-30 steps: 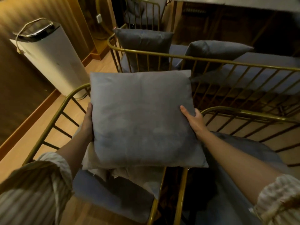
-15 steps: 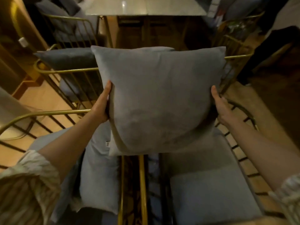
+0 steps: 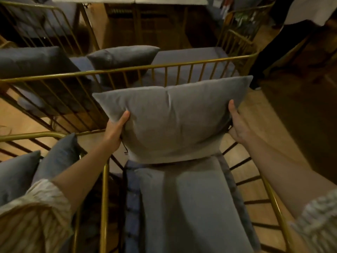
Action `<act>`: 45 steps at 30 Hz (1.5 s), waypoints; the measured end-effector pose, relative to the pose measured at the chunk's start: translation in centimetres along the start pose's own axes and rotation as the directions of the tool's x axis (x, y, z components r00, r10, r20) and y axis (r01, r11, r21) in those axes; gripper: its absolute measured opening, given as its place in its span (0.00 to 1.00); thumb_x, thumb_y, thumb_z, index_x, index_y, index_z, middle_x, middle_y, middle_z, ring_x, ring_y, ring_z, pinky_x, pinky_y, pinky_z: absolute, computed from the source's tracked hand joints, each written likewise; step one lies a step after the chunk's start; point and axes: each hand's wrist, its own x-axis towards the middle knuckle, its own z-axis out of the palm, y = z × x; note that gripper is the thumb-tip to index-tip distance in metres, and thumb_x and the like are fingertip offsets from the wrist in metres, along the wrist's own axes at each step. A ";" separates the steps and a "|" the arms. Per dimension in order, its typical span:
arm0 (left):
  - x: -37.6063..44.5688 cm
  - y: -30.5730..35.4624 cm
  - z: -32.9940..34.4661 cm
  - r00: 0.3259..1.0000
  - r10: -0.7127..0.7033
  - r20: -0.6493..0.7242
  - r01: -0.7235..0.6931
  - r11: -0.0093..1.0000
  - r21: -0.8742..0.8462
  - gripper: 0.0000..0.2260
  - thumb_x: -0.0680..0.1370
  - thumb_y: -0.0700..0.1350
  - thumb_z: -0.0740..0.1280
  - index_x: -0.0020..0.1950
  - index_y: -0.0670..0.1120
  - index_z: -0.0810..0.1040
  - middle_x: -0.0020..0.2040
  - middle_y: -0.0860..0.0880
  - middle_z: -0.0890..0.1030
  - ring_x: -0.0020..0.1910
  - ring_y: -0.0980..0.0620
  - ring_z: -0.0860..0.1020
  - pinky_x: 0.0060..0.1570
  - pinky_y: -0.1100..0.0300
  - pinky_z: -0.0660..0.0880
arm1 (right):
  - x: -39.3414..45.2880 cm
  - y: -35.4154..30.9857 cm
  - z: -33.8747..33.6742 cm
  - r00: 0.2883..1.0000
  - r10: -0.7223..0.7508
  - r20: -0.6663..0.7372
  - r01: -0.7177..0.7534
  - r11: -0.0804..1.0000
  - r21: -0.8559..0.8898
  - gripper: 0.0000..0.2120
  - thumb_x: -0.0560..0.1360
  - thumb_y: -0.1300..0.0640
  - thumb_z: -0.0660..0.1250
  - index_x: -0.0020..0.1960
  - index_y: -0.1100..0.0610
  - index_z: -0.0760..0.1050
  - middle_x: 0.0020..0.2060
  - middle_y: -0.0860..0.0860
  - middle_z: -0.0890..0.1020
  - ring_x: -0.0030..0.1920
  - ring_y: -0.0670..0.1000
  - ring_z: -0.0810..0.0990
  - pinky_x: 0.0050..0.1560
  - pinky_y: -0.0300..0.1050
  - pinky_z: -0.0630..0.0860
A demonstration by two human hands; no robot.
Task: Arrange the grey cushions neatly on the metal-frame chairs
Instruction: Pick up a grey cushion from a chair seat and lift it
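I hold a square grey cushion (image 3: 173, 121) by both sides. My left hand (image 3: 115, 129) grips its left edge and my right hand (image 3: 237, 125) grips its right edge. The cushion stands upright at the back of the grey seat pad (image 3: 187, 207) of the gold metal-frame chair (image 3: 104, 198) right below me, its lower edge touching the pad. Two more grey cushions (image 3: 45, 170) lean in the chair to my left. Further back, two grey cushions (image 3: 122, 56) rest on the seat of another gold-frame chair (image 3: 127, 69).
A table with a pale top (image 3: 127, 0) stands at the far end. Another gold-frame chair (image 3: 237, 35) sits at the back right. A person's dark trouser legs (image 3: 273, 52) stand at the right on the wooden floor (image 3: 255, 110).
I have swung the cushion from the left chair over to the right chair and lowered it from chest height down onto the back of its seat pad.
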 end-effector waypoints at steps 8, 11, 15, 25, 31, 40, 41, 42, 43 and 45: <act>3.1 -7.6 5.5 0.880 -0.230 -0.416 0.418 0.792 0.446 0.36 0.75 0.58 0.71 0.78 0.48 0.61 0.71 0.42 0.72 0.68 0.41 0.73 0.66 0.43 0.70 | 6.2 6.8 -2.7 0.978 0.182 -0.097 -0.190 0.979 -0.073 0.56 0.62 0.31 0.74 0.80 0.43 0.48 0.79 0.53 0.59 0.78 0.61 0.60 0.73 0.69 0.61; 3.5 -7.8 6.4 0.932 -0.119 -0.343 0.218 0.939 0.265 0.44 0.75 0.60 0.70 0.81 0.48 0.47 0.78 0.41 0.63 0.74 0.38 0.66 0.70 0.43 0.66 | 8.4 8.4 -3.1 0.969 0.174 -0.174 -0.190 0.979 -0.079 0.49 0.69 0.36 0.72 0.80 0.42 0.46 0.79 0.53 0.60 0.77 0.61 0.61 0.72 0.70 0.62; 4.9 -7.4 6.0 0.936 -0.073 -0.343 0.179 0.941 0.288 0.40 0.75 0.60 0.70 0.79 0.46 0.54 0.76 0.41 0.67 0.74 0.39 0.67 0.72 0.43 0.66 | 9.8 7.8 -2.4 0.955 0.193 -0.224 -0.228 0.963 -0.145 0.49 0.72 0.36 0.69 0.80 0.46 0.43 0.79 0.55 0.58 0.78 0.62 0.60 0.73 0.69 0.61; 1.1 -6.8 2.3 0.912 -0.111 -0.395 0.240 0.925 0.294 0.32 0.76 0.61 0.68 0.73 0.42 0.67 0.64 0.43 0.77 0.62 0.42 0.76 0.55 0.54 0.75 | 2.8 10.1 1.5 0.933 0.240 -0.267 -0.300 0.931 -0.210 0.38 0.77 0.39 0.63 0.80 0.50 0.51 0.76 0.56 0.64 0.73 0.62 0.68 0.67 0.64 0.73; -5.7 -8.4 -6.9 0.835 0.022 -0.550 0.285 0.838 0.466 0.24 0.76 0.54 0.70 0.67 0.42 0.72 0.61 0.43 0.79 0.62 0.41 0.78 0.50 0.54 0.78 | -3.0 13.3 8.8 0.868 0.491 0.074 -0.377 0.749 -0.544 0.30 0.79 0.47 0.65 0.76 0.57 0.62 0.73 0.53 0.69 0.67 0.57 0.71 0.54 0.55 0.75; -19.0 -11.5 -25.6 0.714 -0.045 -0.699 0.411 0.835 0.366 0.19 0.77 0.50 0.71 0.60 0.37 0.77 0.57 0.38 0.80 0.60 0.38 0.78 0.55 0.46 0.74 | -11.2 15.1 22.7 0.784 0.518 0.342 -0.103 0.652 -0.751 0.17 0.81 0.48 0.62 0.64 0.57 0.71 0.48 0.55 0.77 0.38 0.49 0.74 0.42 0.45 0.73; -20.2 -11.9 -27.5 0.690 -0.047 -0.722 0.430 0.830 0.356 0.19 0.77 0.50 0.71 0.58 0.36 0.78 0.56 0.36 0.80 0.60 0.36 0.78 0.55 0.46 0.73 | -12.2 15.7 24.4 0.775 0.523 0.355 -0.086 0.643 -0.761 0.18 0.81 0.48 0.62 0.65 0.58 0.71 0.50 0.57 0.77 0.37 0.48 0.73 0.40 0.44 0.72; -21.5 -12.2 -29.2 0.671 -0.056 -0.739 0.439 0.834 0.335 0.17 0.77 0.49 0.71 0.57 0.36 0.79 0.55 0.35 0.80 0.60 0.35 0.78 0.55 0.47 0.73 | -13.4 16.3 26.0 0.768 0.527 0.364 -0.071 0.635 -0.770 0.20 0.82 0.49 0.61 0.68 0.60 0.70 0.52 0.60 0.77 0.36 0.48 0.72 0.39 0.43 0.71; -22.5 -12.6 -31.0 0.656 -0.063 -0.752 0.441 0.841 0.314 0.16 0.77 0.48 0.71 0.57 0.37 0.79 0.54 0.35 0.80 0.60 0.35 0.78 0.56 0.48 0.73 | -14.7 16.9 27.7 0.760 0.532 0.375 -0.061 0.632 -0.772 0.21 0.82 0.50 0.61 0.70 0.62 0.69 0.54 0.64 0.78 0.34 0.48 0.71 0.38 0.42 0.70; -24.1 -13.6 -34.2 0.638 -0.079 -0.766 0.432 0.861 0.270 0.19 0.77 0.48 0.72 0.61 0.35 0.78 0.58 0.35 0.80 0.60 0.36 0.78 0.59 0.45 0.76 | -16.8 18.3 30.6 0.740 0.545 0.394 -0.066 0.642 -0.764 0.18 0.82 0.51 0.61 0.67 0.60 0.70 0.53 0.66 0.80 0.33 0.48 0.70 0.36 0.42 0.68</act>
